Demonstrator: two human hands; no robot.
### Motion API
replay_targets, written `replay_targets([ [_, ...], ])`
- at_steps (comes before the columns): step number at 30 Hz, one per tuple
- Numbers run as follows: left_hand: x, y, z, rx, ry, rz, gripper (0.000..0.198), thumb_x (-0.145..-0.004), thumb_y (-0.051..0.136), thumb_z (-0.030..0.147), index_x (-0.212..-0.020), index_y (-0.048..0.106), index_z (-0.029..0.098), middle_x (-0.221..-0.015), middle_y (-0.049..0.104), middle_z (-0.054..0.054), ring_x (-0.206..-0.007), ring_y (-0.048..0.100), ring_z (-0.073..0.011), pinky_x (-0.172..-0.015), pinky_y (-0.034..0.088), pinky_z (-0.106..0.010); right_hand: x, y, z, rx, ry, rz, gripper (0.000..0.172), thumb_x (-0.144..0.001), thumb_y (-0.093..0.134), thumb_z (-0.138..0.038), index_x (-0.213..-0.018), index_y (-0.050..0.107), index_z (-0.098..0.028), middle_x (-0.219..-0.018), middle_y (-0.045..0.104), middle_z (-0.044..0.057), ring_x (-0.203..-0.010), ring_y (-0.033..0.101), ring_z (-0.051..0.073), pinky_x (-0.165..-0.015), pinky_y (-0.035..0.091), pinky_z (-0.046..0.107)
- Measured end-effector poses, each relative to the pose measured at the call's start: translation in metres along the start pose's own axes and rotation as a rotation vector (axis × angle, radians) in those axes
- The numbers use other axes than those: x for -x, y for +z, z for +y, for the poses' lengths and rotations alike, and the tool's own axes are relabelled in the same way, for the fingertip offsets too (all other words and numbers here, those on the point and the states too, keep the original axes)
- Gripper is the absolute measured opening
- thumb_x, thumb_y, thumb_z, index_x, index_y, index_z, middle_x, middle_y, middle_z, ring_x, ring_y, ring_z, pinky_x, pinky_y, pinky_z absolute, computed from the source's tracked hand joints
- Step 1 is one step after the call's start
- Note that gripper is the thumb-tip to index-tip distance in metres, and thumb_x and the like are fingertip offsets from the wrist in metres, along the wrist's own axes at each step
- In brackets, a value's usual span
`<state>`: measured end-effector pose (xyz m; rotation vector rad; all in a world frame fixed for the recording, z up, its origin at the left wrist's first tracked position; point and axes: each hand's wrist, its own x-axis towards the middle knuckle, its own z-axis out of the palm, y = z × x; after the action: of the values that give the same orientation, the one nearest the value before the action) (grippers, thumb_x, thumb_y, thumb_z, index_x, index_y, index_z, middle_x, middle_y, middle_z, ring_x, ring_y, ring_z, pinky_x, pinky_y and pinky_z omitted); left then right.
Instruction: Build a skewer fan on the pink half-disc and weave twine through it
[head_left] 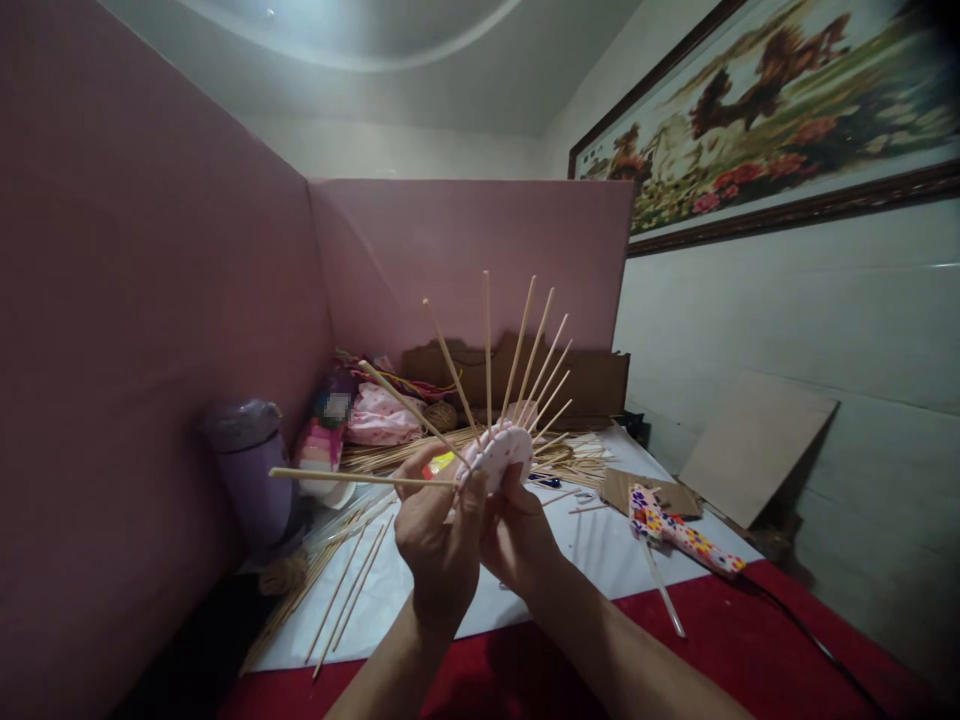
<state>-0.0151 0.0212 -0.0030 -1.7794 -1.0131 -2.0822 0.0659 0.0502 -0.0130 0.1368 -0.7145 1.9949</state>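
Observation:
A round, fabric-covered disc (505, 452), white with small red dots, is held up above the table between both hands. Several thin wooden sticks (455, 375) fan out from its edge, up, left and to the right. My left hand (441, 520) grips the disc's left edge, its thumb on the front near the lowest left stick. From below and the right, my right hand (520, 530) is closed on the disc's lower edge, its thumb against the front face. The fingers behind the disc are partly hidden.
A flower-patterned glue gun (684, 535) with a black cord lies at right beside a cardboard piece (622, 490). Loose sticks (351, 590) lie on white paper at left. Behind are a purple bin (251, 475), pink dotted fabric (384, 415) and a twine ball (441, 416).

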Motion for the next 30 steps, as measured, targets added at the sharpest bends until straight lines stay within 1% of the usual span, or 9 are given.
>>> replay_targets([
  [2,0.0,0.0001,0.0004,0.006,-0.002,0.011,0.021,-0.082,0.059,0.017,-0.061,0.061,0.018,-0.054,0.056,0.002,-0.08,0.06,-0.0195,-0.077,0.043,-0.031,0.0001,0.0005,-0.0004,0.012,0.007,0.012,0.042,-0.062,0.078,-0.05,-0.088,0.071,-0.018,-0.082,0.075,0.002,-0.076,0.067,0.018,-0.081,0.051,0.032],
  [6,-0.0001,0.0003,0.0013,0.045,-0.032,-0.002,0.017,-0.083,0.058,0.016,-0.067,0.065,0.018,-0.06,0.061,0.002,-0.074,0.061,-0.0174,-0.079,0.044,-0.032,-0.0002,0.0,-0.0006,0.023,0.016,0.016,0.044,-0.061,0.079,-0.051,-0.087,0.071,-0.016,-0.078,0.074,0.002,-0.073,0.066,0.017,-0.078,0.051,0.031],
  [9,0.0003,0.0001,0.0014,0.053,-0.055,-0.012,0.021,-0.083,0.058,0.017,-0.062,0.062,0.018,-0.056,0.058,0.003,-0.065,0.059,-0.0153,-0.076,0.044,-0.031,-0.0009,-0.0028,0.0002,0.02,0.014,0.005,0.044,-0.063,0.077,-0.052,-0.089,0.071,-0.017,-0.078,0.074,0.003,-0.071,0.066,0.017,-0.077,0.051,0.031],
  [11,0.0006,-0.0003,0.0014,0.042,-0.06,-0.008,0.023,-0.082,0.058,0.018,-0.06,0.061,0.019,-0.054,0.057,0.002,-0.071,0.06,-0.0172,-0.075,0.044,-0.031,-0.0014,-0.0054,0.0008,0.017,0.009,-0.004,0.044,-0.065,0.075,-0.052,-0.092,0.071,-0.017,-0.081,0.074,0.003,-0.073,0.067,0.018,-0.076,0.051,0.031],
  [14,0.0006,-0.0009,0.0018,0.029,-0.061,-0.017,0.021,-0.083,0.057,0.019,-0.064,0.064,0.019,-0.062,0.062,0.0,-0.082,0.06,-0.02,-0.079,0.044,-0.033,-0.0019,-0.0084,0.0012,-0.004,0.002,-0.021,0.042,-0.067,0.074,-0.051,-0.093,0.071,-0.018,-0.086,0.075,0.004,-0.073,0.067,0.018,-0.073,0.052,0.03],
  [17,0.0002,-0.0007,0.0025,0.041,-0.067,-0.015,0.02,-0.083,0.058,0.019,-0.064,0.064,0.019,-0.065,0.063,-0.001,-0.084,0.06,-0.0202,-0.079,0.043,-0.033,-0.002,-0.009,0.0012,-0.011,0.013,-0.021,0.042,-0.067,0.075,-0.051,-0.093,0.071,-0.017,-0.085,0.075,0.004,-0.071,0.066,0.017,-0.07,0.052,0.029],
  [22,0.0006,-0.0001,0.0014,0.052,-0.057,-0.009,0.018,-0.082,0.059,0.017,-0.065,0.064,0.019,-0.063,0.061,0.0,-0.087,0.058,-0.0208,-0.078,0.043,-0.033,-0.0013,-0.0071,0.0015,-0.01,0.015,-0.019,0.042,-0.067,0.075,-0.05,-0.092,0.071,-0.017,-0.083,0.074,0.003,-0.07,0.066,0.016,-0.068,0.052,0.027],
  [27,0.0019,-0.0002,-0.0001,0.044,-0.049,0.0,0.022,-0.081,0.059,0.017,-0.059,0.06,0.02,-0.057,0.057,0.001,-0.086,0.057,-0.0207,-0.078,0.043,-0.033,-0.0008,-0.0075,0.0018,0.019,-0.003,0.004,0.044,-0.066,0.075,-0.051,-0.093,0.069,-0.017,-0.083,0.073,0.003,-0.077,0.066,0.018,-0.077,0.052,0.031],
  [30,0.002,0.0002,0.0005,0.042,-0.05,0.006,0.025,-0.082,0.058,0.018,-0.057,0.059,0.02,-0.055,0.056,0.0,-0.089,0.058,-0.0218,-0.078,0.043,-0.034,-0.0011,-0.0078,0.0013,0.027,0.011,0.006,0.045,-0.065,0.076,-0.052,-0.093,0.069,-0.018,-0.082,0.073,0.003,-0.076,0.066,0.018,-0.079,0.052,0.032],
])
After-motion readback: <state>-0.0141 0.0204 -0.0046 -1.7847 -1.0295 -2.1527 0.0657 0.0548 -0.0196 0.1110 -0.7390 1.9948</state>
